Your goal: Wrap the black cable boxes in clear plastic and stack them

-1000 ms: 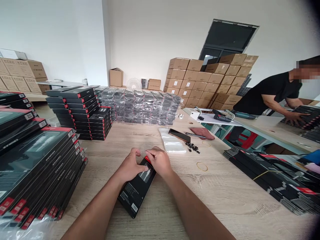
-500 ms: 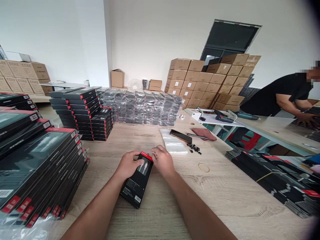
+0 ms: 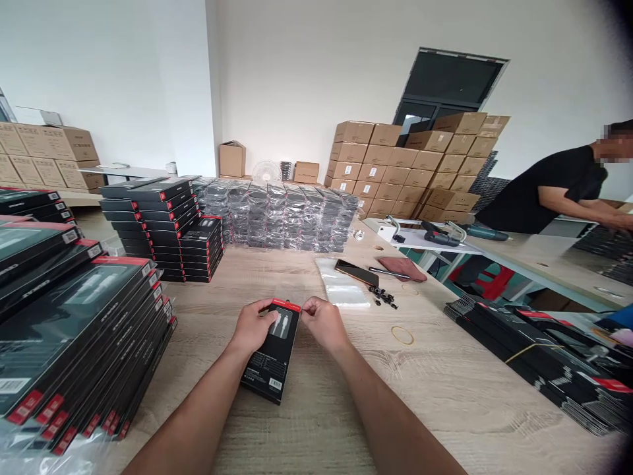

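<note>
A black retail cable box (image 3: 270, 359) with a red top edge lies at a slant on the table. White cable plugs show through its clear window. My left hand (image 3: 252, 326) grips the upper left side of this box, thumb across the window. At the box's upper right corner, my right hand (image 3: 324, 323) has thumb and forefinger pinched together, and whatever sits between the fingertips is too small to make out. A faint clear film seems to lie just beyond the box's top edge.
Stacked black boxes (image 3: 89, 316) rise at my left, with another stack (image 3: 168, 224) behind. Plastic-wrapped boxes (image 3: 281, 211) line the back. To the right are clear bags (image 3: 343, 287), a phone (image 3: 357, 272), small black parts (image 3: 383, 297), a rubber band (image 3: 402, 335) and banded flat packages (image 3: 534, 356). A co-worker (image 3: 539, 178) stands far right.
The box has turned slightly more upright in view. My right hand has shifted a little down, its fingers now pinched at the box's corner. The co-worker's arms have moved.
</note>
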